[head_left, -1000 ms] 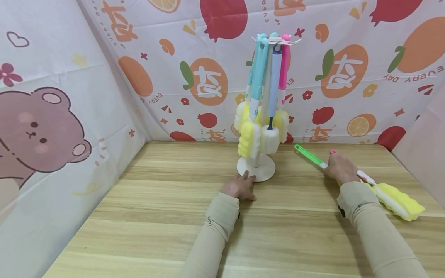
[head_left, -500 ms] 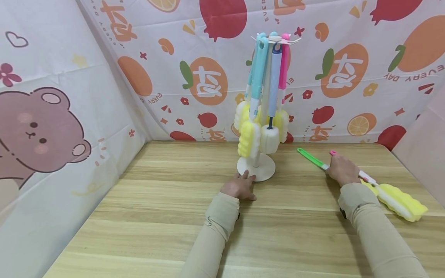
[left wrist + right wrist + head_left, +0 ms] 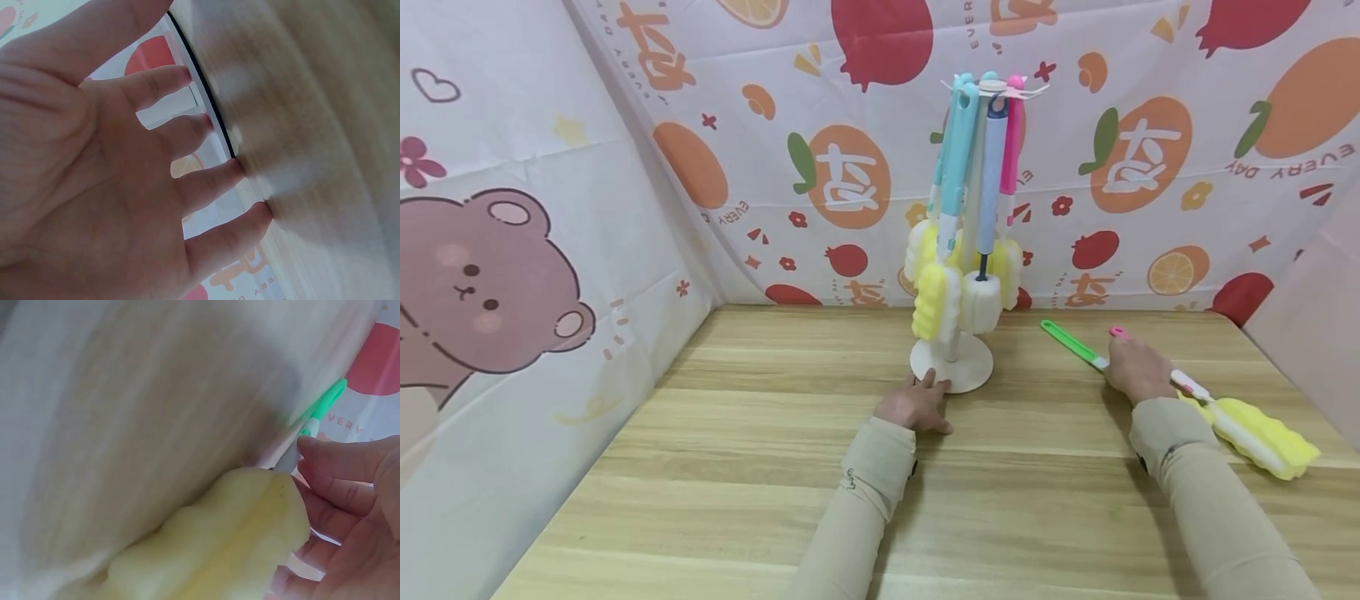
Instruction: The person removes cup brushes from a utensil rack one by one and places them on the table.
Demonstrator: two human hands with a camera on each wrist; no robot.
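We have the green brush (image 3: 1072, 342) in the right hand (image 3: 1138, 367): the thumb lies on its pale neck (image 3: 288, 457), and the other fingers are bent at the far side, so we read this as a pinch. How firmly they press, we cannot tell. The brush lies low along the table (image 3: 737, 467), its green handle running out past the grip on the left, its sponge (image 3: 237, 531) on the wrist side, partly hidden by the sleeve (image 3: 1165, 429) in the head view.

We would expect it to be light, with a stiff, perhaps slightly slippery handle and a soft head that would squash if squeezed. The neck or handle looks the better place to take hold; nothing about it seems fragile.

The handle is slim, smooth and plastic-looking, with a slot and a looped end. The sponge is fat, pale yellow and gently lobed. Just beside the grip lies the pink brush (image 3: 1191, 384), its ribbed yellow-and-white head well out to the right; whether the hand touches it, we cannot tell.

Well left of that grip, the left hand (image 3: 913, 406) has its fingers spread, tips touching the round, flat, white base of the stand (image 3: 973, 372). Above them hang turquoise (image 3: 959, 167), blue (image 3: 992, 183) and pink handles, with puffy, grooved sponge heads.
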